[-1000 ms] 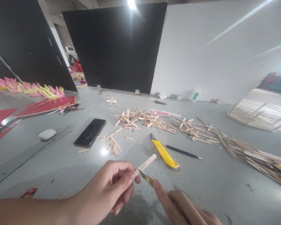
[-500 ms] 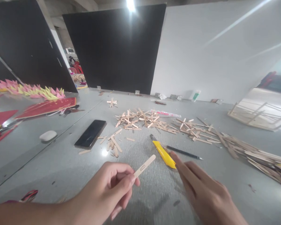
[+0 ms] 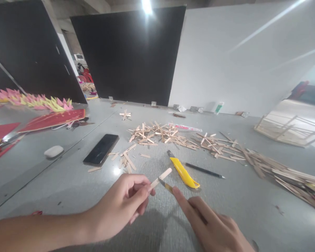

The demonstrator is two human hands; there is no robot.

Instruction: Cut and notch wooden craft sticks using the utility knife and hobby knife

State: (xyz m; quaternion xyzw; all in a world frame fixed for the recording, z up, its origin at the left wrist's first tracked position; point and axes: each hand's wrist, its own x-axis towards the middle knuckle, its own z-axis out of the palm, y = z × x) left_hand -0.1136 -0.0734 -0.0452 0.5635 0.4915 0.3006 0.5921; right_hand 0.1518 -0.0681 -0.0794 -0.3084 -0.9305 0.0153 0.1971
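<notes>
Evidently holding a flat wooden stick [image 3: 166,173] above the worktop [image 3: 76,185], low toward six o'clock in view, with its rounded tip aimed at two. Pinched by the left hand [image 3: 126,197] in a closed thumb-and-finger grip on the lower end. Gripped in the right hand [image 3: 210,218] at the same time, a thin craft knife [image 3: 168,188], with its blade at the stick's dark marks; impossible to tell touching from barely apart. Just beside the stick, toward three o'clock, a yellow cutter [image 3: 183,172]. Probably light, stiff, dry and hardly slippery, yet apt to split along the grain, most fragile around the marks. Best held flat by the plain end, well clear of the blade. Hidden behind left fingers at the stick's lower end; covered by the right hand along most of the knife handle; cropped below the right wrist at five o'clock. Too small to read in the marks: scored lines or an opening.
</notes>
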